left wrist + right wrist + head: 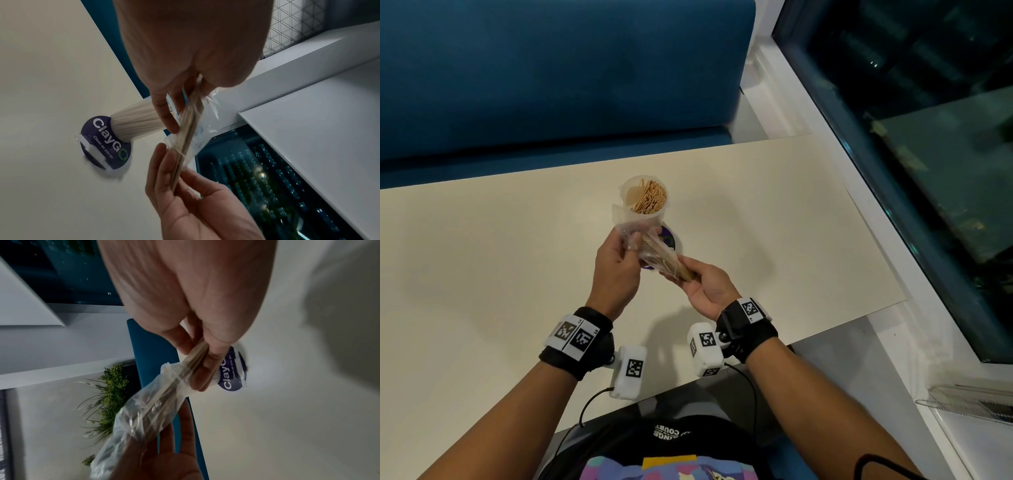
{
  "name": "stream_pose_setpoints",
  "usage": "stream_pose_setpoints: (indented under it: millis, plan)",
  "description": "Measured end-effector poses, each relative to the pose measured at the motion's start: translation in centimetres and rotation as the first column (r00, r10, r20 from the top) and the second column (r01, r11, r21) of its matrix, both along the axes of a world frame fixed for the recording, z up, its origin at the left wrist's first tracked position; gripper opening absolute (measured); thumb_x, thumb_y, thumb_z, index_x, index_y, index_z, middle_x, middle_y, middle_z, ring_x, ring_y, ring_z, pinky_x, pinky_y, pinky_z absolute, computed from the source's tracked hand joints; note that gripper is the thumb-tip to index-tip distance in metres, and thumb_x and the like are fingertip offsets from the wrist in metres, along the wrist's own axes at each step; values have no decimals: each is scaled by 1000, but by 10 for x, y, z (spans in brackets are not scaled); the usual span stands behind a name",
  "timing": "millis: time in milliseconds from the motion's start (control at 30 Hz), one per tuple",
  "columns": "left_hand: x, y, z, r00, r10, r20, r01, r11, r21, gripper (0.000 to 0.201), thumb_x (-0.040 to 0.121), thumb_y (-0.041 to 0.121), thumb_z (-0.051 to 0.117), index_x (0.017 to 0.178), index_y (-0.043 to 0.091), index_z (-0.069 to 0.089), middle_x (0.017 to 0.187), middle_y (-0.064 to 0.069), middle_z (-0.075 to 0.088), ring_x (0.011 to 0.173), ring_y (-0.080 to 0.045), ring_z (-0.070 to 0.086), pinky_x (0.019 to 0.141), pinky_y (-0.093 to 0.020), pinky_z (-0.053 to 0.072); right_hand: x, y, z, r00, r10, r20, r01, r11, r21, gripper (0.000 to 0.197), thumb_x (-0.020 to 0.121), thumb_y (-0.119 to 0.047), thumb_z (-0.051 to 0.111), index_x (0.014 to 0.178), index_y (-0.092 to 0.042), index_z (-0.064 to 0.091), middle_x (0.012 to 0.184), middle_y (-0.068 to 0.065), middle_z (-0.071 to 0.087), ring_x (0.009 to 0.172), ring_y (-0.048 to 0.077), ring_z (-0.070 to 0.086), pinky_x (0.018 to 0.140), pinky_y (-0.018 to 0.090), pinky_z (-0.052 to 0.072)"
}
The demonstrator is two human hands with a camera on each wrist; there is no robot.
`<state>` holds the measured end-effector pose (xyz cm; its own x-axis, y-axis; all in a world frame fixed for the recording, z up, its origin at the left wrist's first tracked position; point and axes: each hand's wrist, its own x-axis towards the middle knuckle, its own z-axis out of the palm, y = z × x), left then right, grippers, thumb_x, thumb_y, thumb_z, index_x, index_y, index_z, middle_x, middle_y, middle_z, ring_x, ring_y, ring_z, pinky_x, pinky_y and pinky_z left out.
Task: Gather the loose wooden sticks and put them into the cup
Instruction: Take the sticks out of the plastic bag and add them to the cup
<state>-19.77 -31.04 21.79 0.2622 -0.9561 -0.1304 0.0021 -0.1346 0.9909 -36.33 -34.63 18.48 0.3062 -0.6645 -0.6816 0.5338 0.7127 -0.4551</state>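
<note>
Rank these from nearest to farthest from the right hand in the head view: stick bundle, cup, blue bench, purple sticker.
1. Stick bundle: pinched in the right hand, partly in a clear bag.
2. Purple sticker: on the table, just beyond the hands.
3. Cup: standing on the sticker, full of sticks.
4. Blue bench: past the table's far edge.

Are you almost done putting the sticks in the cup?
Partly. The cup on the table already stands packed with many sticks. In hand: a bundle of sticks partly inside a clear plastic bag; the left hand grips the bag end, the right hand pinches the bare stick ends. Left: free that bundle from the bag and drop it into the cup. No other loose sticks show.
</note>
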Motion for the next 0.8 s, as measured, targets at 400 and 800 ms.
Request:
stream_pose_setpoints:
  millis: [400, 800]
  plan:
    - [9, -7, -2, 946, 199, -257, -172, 977, 124, 25, 113, 25, 40, 115, 11, 60, 112, -9, 73, 105, -27, 73, 79, -38, 62, -9, -5, -13, 994, 41, -97, -60, 978, -198, 19, 96, 7, 57, 111, 5, 69, 103, 20, 75, 83, 28, 74, 78, 24, 59]
    - [7, -4, -9, 956, 198, -214, -181, 979, 99, 22, 102, 9, 63, 122, 3, 55, 106, -9, 70, 95, -22, 76, 79, -41, 64, -8, -5, -10, 994, 62, -92, -84, 964, -252, 28, 96, 10, 54, 124, 15, 59, 107, 22, 72, 85, 26, 73, 81, 24, 59]
